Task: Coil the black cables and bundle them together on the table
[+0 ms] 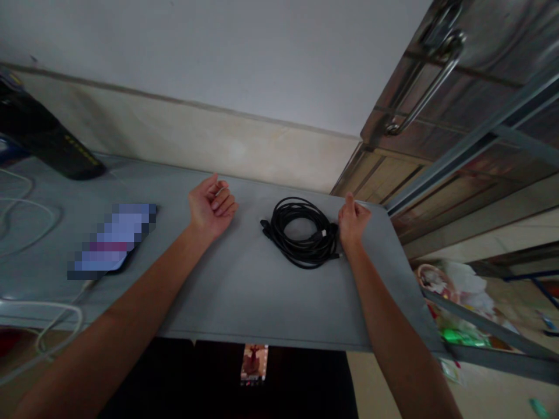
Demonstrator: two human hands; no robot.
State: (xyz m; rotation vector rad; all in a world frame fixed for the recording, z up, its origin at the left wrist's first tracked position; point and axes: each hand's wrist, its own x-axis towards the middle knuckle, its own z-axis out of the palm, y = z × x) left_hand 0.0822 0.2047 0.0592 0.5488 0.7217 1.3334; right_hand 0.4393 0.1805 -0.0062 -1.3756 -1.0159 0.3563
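A coil of black cable (286,244) with several plug ends lies on the grey table between my hands. To its left, my left hand (213,208) rests palm up on the table. Its fingers are loosely curled, slightly apart from the palm, with nothing in them. My right hand (353,221) is closed in a loose fist at the right edge of the coil, thumb on top. It appears to touch or nearly touch the cable, and nothing shows inside the fist.
A phone (116,238) with a white cable (65,305) plugged in lies at the left. Behind it a dark bottle-like object (48,131) leans over the grey table (262,305). A lit phone screen (254,364) rests on my lap. A metal frame (463,139) and litter (465,291) are at right.
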